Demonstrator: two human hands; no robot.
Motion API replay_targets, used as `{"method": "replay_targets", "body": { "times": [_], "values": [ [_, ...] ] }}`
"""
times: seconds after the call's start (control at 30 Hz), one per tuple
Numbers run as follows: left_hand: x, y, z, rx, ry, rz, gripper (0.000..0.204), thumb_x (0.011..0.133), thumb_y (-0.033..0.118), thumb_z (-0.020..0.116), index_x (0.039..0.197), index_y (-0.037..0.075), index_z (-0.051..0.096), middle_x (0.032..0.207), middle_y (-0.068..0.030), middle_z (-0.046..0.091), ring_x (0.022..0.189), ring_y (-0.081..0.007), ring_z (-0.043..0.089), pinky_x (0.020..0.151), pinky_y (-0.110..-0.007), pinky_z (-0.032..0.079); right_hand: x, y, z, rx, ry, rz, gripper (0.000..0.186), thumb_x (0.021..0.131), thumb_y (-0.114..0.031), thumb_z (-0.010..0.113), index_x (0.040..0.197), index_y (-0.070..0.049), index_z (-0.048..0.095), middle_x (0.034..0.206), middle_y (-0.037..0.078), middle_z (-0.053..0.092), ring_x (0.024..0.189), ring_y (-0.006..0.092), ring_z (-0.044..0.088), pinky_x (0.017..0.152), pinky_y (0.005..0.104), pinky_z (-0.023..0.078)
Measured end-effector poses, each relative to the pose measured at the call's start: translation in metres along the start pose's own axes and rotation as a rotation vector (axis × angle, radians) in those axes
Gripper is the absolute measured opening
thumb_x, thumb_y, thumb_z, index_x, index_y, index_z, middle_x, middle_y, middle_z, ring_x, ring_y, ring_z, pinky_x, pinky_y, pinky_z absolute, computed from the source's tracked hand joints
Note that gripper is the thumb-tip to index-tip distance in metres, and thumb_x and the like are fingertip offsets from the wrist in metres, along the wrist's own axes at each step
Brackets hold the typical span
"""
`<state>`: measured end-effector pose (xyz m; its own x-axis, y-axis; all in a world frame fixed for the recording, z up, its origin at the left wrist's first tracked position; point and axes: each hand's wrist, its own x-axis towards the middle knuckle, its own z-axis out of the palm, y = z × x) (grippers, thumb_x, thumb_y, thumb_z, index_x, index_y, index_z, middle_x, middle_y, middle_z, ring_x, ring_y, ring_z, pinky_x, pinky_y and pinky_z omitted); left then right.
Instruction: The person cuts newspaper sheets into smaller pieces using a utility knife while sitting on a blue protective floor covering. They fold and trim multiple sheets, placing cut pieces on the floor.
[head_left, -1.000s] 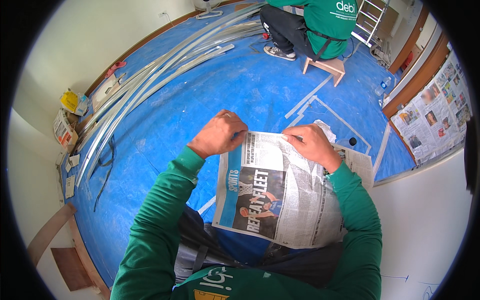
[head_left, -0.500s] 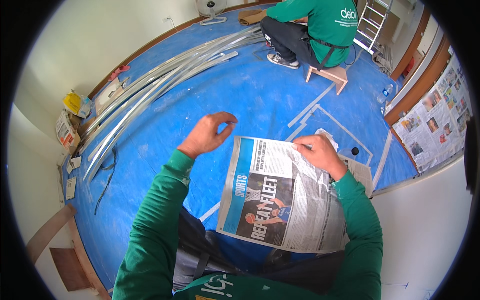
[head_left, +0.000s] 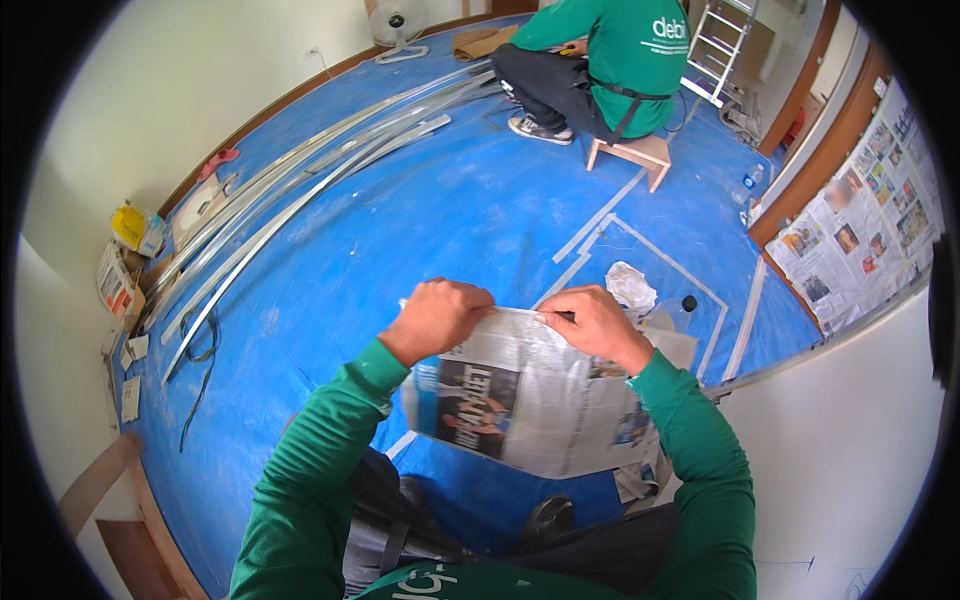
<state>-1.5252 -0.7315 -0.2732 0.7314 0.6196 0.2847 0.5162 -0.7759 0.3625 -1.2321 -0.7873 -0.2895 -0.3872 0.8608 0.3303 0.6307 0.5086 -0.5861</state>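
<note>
A newspaper sheet (head_left: 540, 420) hangs in front of my lap, its printed face tilted toward me. Along its top edge my left hand (head_left: 440, 315) pinches the paper with closed fingers. Close beside it my right hand (head_left: 597, 325) grips the same edge, thumb and fingers pressed together. The sheet looks smeared by motion and sags below my hands. Beyond my right hand lie a crumpled white cloth or paper (head_left: 630, 287) and a clear bottle with a black cap (head_left: 680, 312).
Blue sheeting (head_left: 330, 260) covers the floor. Long metal strips (head_left: 300, 190) lie at left. A co-worker in green (head_left: 635, 70) sits on a wooden stool (head_left: 635, 155), near a ladder (head_left: 718, 50). At right, newspaper covers a panel (head_left: 860, 220). A fan (head_left: 398, 28) stands far back.
My left hand, empty before, has moved down and right onto the newspaper's top edge. My right hand has shifted left, and the sheet now bends and sags. The whole view has turned slightly.
</note>
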Motion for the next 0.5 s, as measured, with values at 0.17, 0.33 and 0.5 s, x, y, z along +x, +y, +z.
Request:
{"method": "replay_targets", "body": {
  "times": [0.17,0.33,0.5],
  "values": [
    [-0.010,-0.029,-0.029,0.159,0.093,-0.038,0.013,0.100,0.020,0.073,0.101,0.013,0.084,0.097,-0.0090,0.083,0.088,-0.0353,0.078,0.082,-0.048,0.062,-0.003,0.016,-0.008,-0.002,-0.036,0.128,0.020,0.100,-0.022,0.078,0.101,-0.004,0.086,0.089,0.014,0.082,0.079,0.0335,0.077,0.071,0.0425,0.059],
    [-0.016,-0.039,-0.045,0.184,0.131,-0.057,0.010,0.099,0.018,0.075,0.100,0.013,0.084,0.095,-0.0079,0.082,0.085,-0.0325,0.078,0.087,-0.046,0.061,-0.008,0.026,-0.006,0.207,-0.085,0.319,0.033,0.108,-0.034,0.075,0.113,-0.003,0.085,0.097,0.015,0.084,0.087,0.0272,0.079,0.080,0.0389,0.062],
    [-0.013,-0.027,-0.044,0.252,0.089,0.025,0.010,0.098,0.017,0.076,0.102,0.013,0.084,0.097,-0.0058,0.082,0.087,-0.0304,0.078,0.088,-0.044,0.060,0.002,0.005,0.034,0.306,-0.017,0.222,0.039,0.108,-0.039,0.075,0.123,-0.004,0.084,0.104,0.015,0.085,0.095,0.0257,0.081,0.086,0.0418,0.064]
  ]
}}
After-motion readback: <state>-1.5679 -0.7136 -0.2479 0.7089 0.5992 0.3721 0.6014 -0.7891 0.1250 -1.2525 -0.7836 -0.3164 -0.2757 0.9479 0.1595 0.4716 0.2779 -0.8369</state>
